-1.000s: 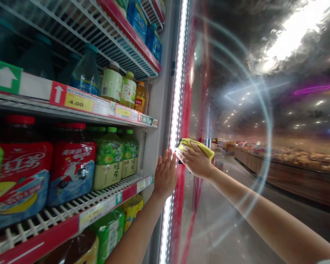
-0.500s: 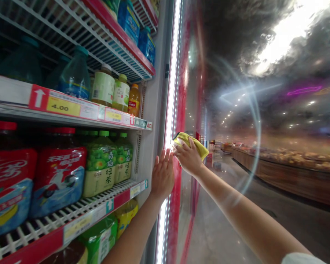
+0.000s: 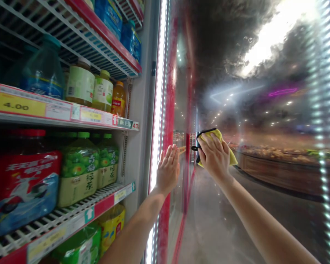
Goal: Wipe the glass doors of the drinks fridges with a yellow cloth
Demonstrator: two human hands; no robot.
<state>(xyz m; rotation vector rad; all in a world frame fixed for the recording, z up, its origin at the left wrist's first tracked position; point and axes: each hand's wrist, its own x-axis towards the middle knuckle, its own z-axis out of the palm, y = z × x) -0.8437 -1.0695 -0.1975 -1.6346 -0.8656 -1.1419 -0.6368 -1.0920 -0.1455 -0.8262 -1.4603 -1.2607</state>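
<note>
My right hand [image 3: 215, 154] presses a yellow cloth [image 3: 232, 157] with a dark edge and a small black loop against a glass pane. My left hand [image 3: 168, 169] is raised beside the bright light strip [image 3: 157, 110] and the red frame [image 3: 165, 216], its fingers stretched out and holding nothing. Whether its palm touches the glass or the frame cannot be made out. The two hands are apart, the right one further to the right.
Shelves on the left hold green tea bottles [image 3: 79, 170], a red and blue pack [image 3: 24, 183] and an orange bottle [image 3: 118, 99]. Through the glass stand a wood-sided display [image 3: 269, 172] and a grey floor [image 3: 209, 223]. Light reflections run down the right side.
My right hand and the cloth have moved right, away from the light strip and my left hand. The left hand has shifted slightly. The shelves now appear further left in view.
</note>
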